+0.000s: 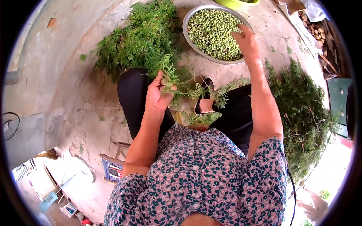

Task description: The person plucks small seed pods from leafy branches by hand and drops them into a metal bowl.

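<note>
Well, the leafy sprig [169, 74] is up in front of the knees, pinched between the thumb and fingers of the left hand [157, 96], with its feathery tips poking out above and a thin, twiggy part trailing off to the right. I'd reckon it weighs next to nothing: soft and springy in the leaf, stiffer along the stem, and likely to snap or shed if bent hard. The woody stem looks the surest place to grip.

The right hand [249, 43] is over the near right side of the metal basin [185, 30], thumb and fingers apart, nothing visible between them. Small green berries [213, 32] fill the basin; they look firm, round and apt to roll.

From here the left fingers and leaves cover the exact pinch, and the sprig's far end blurs into the greenery by the foot [206, 105]. The right fingertips are smeared, and the lime-green bowl [241, 4] is cut off above.
</note>
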